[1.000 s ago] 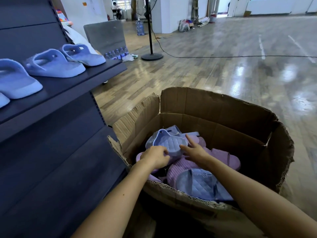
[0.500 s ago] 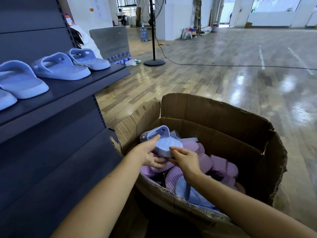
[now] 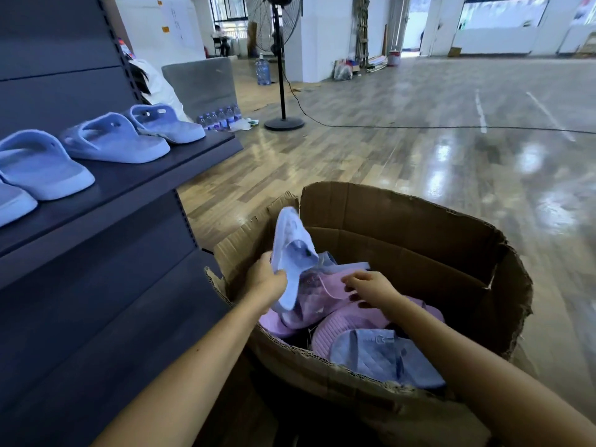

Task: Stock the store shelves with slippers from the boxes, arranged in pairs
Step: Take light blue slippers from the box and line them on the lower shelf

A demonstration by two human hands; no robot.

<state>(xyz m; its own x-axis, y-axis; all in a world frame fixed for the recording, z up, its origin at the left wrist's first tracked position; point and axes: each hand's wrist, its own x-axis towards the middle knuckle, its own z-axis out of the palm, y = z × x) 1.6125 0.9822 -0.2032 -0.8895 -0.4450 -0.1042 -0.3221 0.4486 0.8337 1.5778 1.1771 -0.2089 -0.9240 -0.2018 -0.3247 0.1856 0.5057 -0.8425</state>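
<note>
Slippers [image 3: 113, 141]: four on shelf [image 3: 154, 179] at 10 o'clock; box [image 3: 419, 240] holds many more. My left hand [image 3: 267, 282] grips blue one [image 3: 290, 243]; right hand [image 3: 371, 285] grip unclear.

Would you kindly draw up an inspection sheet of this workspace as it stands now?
Surface: dark shelf carries a row of blue slippers; glossy wooden floor.
Job's things: torn cardboard box holds pink slippers and a quilted blue slipper; a light-blue slipper is held upright over them.
Clutter: small water bottles on the floor behind the shelf.
Hands: left hand grips the light-blue slipper; right hand touches the topmost pink slipper, grip unclear.
Cables: black cable crosses the floor from the fan stand.
Surroundings: open hall, water jug, a seated person far off.
</note>
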